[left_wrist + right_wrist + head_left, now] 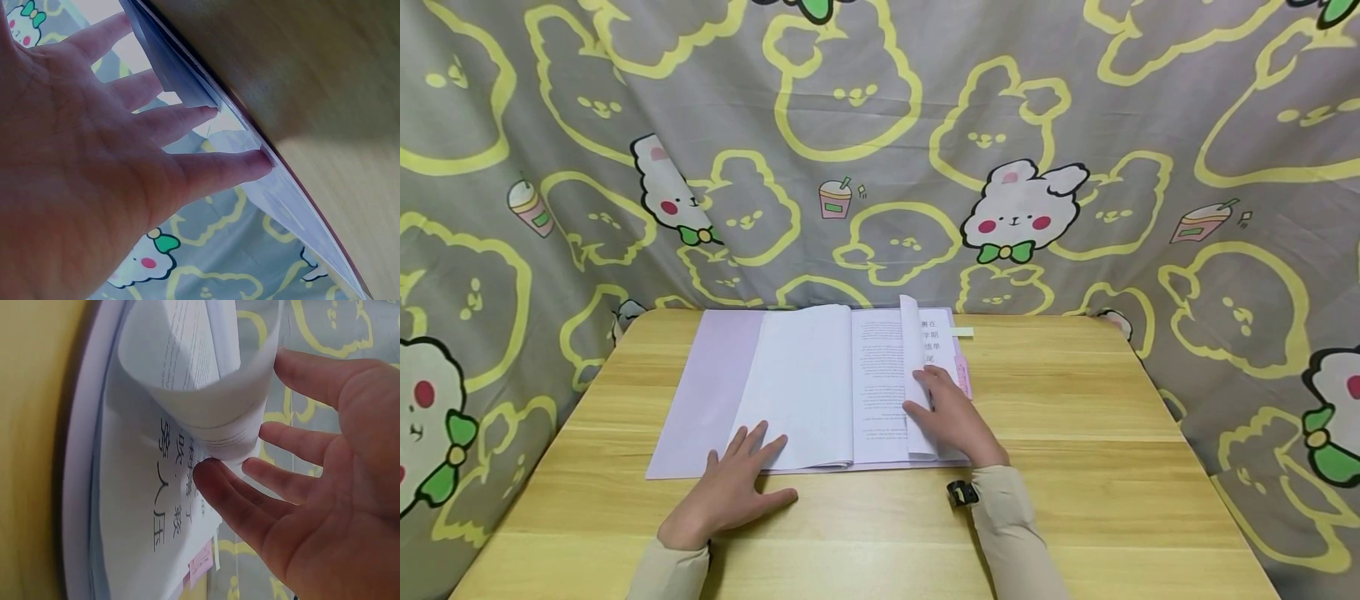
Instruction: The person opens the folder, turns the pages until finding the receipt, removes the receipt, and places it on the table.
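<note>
We see the curtain [865, 258] behind the table [1112, 467], and on it, towards the far edge, the open book [707, 375]. A page [911, 337] on its right half stands curled up; we judge it mid-turn, the next move calling for carrying it left. The left hand [730, 492] is spread wide at the near left edge; the right [955, 421] has its fingers extended against the curled page. The right wrist view shows big characters beneath that page and the palm, which the head view hides; smallest, a pink tab [963, 377].
</note>
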Available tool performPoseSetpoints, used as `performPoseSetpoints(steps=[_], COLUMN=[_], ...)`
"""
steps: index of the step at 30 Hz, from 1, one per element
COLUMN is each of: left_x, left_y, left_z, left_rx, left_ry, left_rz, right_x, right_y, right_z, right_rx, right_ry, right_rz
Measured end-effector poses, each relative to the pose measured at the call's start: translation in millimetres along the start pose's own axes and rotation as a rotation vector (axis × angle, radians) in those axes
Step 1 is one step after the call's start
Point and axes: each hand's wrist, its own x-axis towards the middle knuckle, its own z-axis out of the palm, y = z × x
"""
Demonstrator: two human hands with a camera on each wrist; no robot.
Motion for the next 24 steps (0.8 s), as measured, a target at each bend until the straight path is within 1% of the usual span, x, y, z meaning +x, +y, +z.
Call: performPoseSetpoints(steps=[8, 16, 24], left_x=[0.4, 0.4, 0.4], left_y=[-0.1, 0.0, -1.0], left_z=[-0.4, 0.0, 1.0], left_rx=[-0.009, -0.013, 0.005], left_ry=[0.004, 0.008, 0.014], left_rz=[0.000, -0.002, 0.009], right_x=[0.5, 0.5, 0.3], right_y=[-1, -4, -8], right_z=[5, 9, 13], right_rx=[0.010, -0.029, -0.046], right_ry=[-0.010, -0.022, -0.045], right_rz=[-0.026, -0.047, -0.038])
